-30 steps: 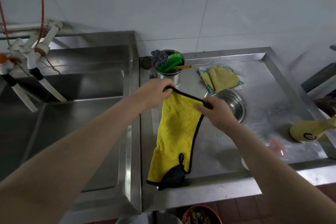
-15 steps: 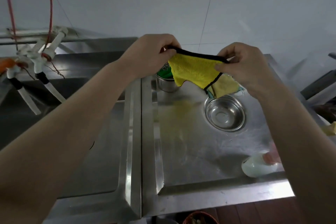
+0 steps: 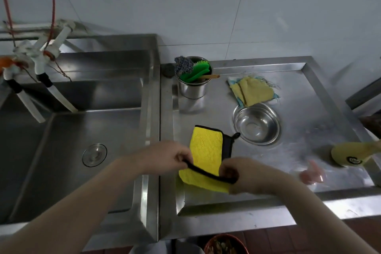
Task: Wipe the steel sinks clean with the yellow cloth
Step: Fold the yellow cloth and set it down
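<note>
The deep steel sink (image 3: 68,150) fills the nine o'clock side of the view, its round drain (image 3: 94,154) bare, with white taps (image 3: 41,62) hanging over it at ten o'clock. At three o'clock lies the shallow steel basin (image 3: 309,121), which carries the clutter: a steel canister of brushes (image 3: 193,86) at twelve, a worn yellow rag (image 3: 252,92) at one, a small steel bowl (image 3: 256,123) just below it, and a yellow bottle (image 3: 354,153) lying on its side at three. The yellow cloth (image 3: 206,150) lies folded on the basin floor near centre, its black-trimmed near edge lifted. The left hand (image 3: 165,159) and right hand (image 3: 245,175) each pinch a corner of that trim, fingers curled narrow, probably to square the fold into a firm pad before wiping.
</note>
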Available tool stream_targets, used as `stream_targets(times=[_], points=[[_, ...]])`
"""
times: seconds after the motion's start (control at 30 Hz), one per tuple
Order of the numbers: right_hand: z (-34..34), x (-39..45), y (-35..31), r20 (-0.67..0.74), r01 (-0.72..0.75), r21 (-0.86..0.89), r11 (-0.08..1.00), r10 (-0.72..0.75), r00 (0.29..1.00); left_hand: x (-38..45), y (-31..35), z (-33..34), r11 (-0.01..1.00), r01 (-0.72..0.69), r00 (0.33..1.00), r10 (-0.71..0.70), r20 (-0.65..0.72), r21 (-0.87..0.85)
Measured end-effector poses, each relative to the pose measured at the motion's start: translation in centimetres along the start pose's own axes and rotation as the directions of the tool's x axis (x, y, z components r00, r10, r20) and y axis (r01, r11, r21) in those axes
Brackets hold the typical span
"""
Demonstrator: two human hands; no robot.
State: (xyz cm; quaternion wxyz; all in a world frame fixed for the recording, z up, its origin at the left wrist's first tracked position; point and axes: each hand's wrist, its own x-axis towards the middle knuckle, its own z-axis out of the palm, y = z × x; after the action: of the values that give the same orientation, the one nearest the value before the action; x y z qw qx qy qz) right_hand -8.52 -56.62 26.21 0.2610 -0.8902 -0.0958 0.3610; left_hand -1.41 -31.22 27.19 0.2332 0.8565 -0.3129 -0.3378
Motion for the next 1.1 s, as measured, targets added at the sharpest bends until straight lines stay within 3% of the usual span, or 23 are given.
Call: stream_targets(times=[0.13,0.3,0.4,0.53,0.63,0.7,0.8,0.9,1.0,1.1], points=[[1.9,0.9,0.8,0.054,-0.008,0.038,0.999,0.006,0.999,0.6,-1.9,2.3,0.998,0.049,0.992,-0.044,0.122,-0.039],[0.2,2.8,1.7,0.01,-0.038,0.13,0.991,0.037,0.999,3.3,-3.0,1.5,0.995,0.092,0.995,-0.09,0.042,-0.041],[-1.7,4.6,2.8,-0.112,-0.081,0.197,0.977,0.105,0.988,6.4,-3.2,0.2,0.992,0.115,0.99,-0.119,-0.075,-0.052],[-3.7,7.9,5.0,-0.286,-0.171,0.354,0.919,0.28,0.916,11.5,-3.8,-0.4,0.981,0.148,0.956,-0.174,-0.235,-0.127],[-3.6,10.0,6.5,-0.414,-0.247,0.271,0.93,0.344,0.843,14.3,-4.3,0.2,0.921,0.251,0.927,-0.317,-0.199,-0.297],[-2.5,10.7,7.1,-0.444,-0.294,0.237,0.926,0.373,0.815,15.2,-4.8,1.2,0.9,0.356,0.908,-0.397,-0.137,-0.25],[0.4,10.7,8.0,-0.362,-0.413,0.243,0.878,0.477,0.801,14.9,-5.5,3.9,0.877,0.467,0.875,-0.477,-0.083,-0.114],[3.8,9.3,8.4,-0.135,-0.513,0.221,0.83,0.547,0.826,13.5,-5.9,7.0,0.846,0.533,0.846,-0.533,0.009,-0.017],[6.6,8.4,8.3,0.045,-0.509,0.51,0.693,0.57,0.821,12.0,-5.6,9.6,0.852,0.522,0.852,-0.519,0.07,-0.035],[7.8,8.9,8.3,0.073,-0.479,0.634,0.608,0.569,0.819,11.6,-5.6,10.7,0.85,0.525,0.851,-0.525,0.02,-0.033]])
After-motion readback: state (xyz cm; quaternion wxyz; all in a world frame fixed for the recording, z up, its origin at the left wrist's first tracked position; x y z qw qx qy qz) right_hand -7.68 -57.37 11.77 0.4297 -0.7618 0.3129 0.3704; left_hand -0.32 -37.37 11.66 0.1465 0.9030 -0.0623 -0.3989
